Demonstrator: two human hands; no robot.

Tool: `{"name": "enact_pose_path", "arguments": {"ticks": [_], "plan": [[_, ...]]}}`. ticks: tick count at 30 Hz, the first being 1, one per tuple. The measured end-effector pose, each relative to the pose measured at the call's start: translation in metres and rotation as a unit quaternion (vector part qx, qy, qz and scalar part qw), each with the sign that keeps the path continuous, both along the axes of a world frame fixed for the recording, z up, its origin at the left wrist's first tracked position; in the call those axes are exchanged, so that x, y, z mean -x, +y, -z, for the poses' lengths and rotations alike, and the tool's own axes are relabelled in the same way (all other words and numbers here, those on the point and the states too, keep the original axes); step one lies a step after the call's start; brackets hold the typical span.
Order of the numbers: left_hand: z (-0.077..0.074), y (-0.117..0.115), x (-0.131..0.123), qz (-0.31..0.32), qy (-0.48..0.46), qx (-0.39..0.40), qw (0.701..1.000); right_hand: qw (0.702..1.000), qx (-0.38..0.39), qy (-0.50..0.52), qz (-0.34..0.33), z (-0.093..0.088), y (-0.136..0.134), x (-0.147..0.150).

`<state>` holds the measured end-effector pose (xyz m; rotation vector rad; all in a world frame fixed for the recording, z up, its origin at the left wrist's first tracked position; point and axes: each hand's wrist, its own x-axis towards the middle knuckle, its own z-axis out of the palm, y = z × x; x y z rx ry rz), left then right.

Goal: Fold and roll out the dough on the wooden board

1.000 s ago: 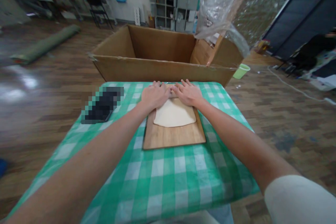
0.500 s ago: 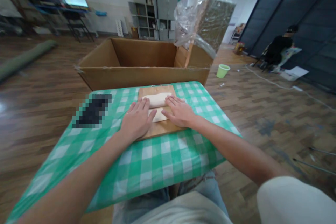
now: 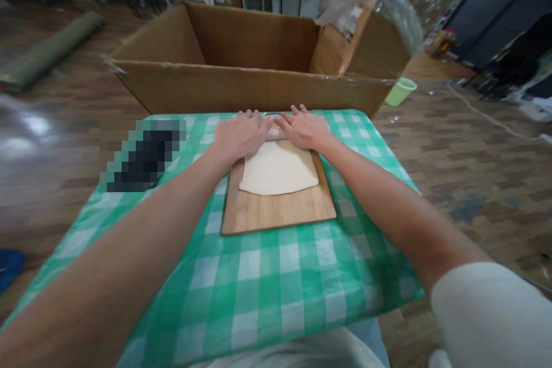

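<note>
A pale sheet of dough [image 3: 279, 169] lies flat on a wooden cutting board [image 3: 278, 213]. At its far end is a pale roll [image 3: 274, 134], mostly hidden under my hands. My left hand [image 3: 244, 135] rests palm down over the left part of the roll, fingers stretched forward. Beside it, my right hand [image 3: 304, 127] covers the right part in the same way, the two thumbs close together. Neither hand grips anything.
A green-and-white checked cloth [image 3: 250, 293] covers the table. A dark, pixelated object [image 3: 146, 158] lies at the left. Beyond the far edge stands a large open cardboard box [image 3: 241, 86], with a light green bin [image 3: 401, 92] on the floor to its right.
Both hands have moved forward to the board's far end along with the roll. More flat dough now shows on my side of them. The view has tilted down.
</note>
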<state>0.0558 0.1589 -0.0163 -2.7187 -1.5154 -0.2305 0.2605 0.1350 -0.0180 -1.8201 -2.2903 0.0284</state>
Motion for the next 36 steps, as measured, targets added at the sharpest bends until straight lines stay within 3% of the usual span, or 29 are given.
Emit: {"name": "enact_pose_path", "arguments": {"ticks": [8, 13, 18, 22, 25, 28, 36], "plan": [[-0.011, -0.037, 0.002, -0.029, -0.017, -0.015, 0.999, 1.0, -0.012, -0.016, -0.021, -0.005, -0.028, 0.005], [-0.007, -0.078, 0.012, -0.002, -0.032, -0.077, 0.997, 1.0, -0.016, -0.006, 0.019, -0.009, -0.074, 0.012], [0.0, -0.123, 0.025, 0.01, -0.046, -0.098, 0.994, 0.998, -0.053, -0.03, 0.002, -0.006, -0.129, 0.018], [-0.003, -0.143, 0.035, 0.022, -0.05, -0.085, 0.995, 0.998, -0.053, -0.016, -0.021, -0.008, -0.157, 0.018], [-0.005, -0.144, 0.037, 0.025, -0.051, -0.077, 0.995, 0.999, -0.037, -0.007, -0.034, -0.01, -0.161, 0.014], [-0.006, -0.133, 0.033, 0.017, -0.054, -0.081, 0.995, 0.999, -0.029, -0.002, -0.042, -0.011, -0.148, 0.01], [-0.01, -0.066, 0.015, 0.03, -0.02, -0.063, 0.997, 0.999, 0.015, 0.013, -0.036, -0.008, -0.065, -0.001]]}}
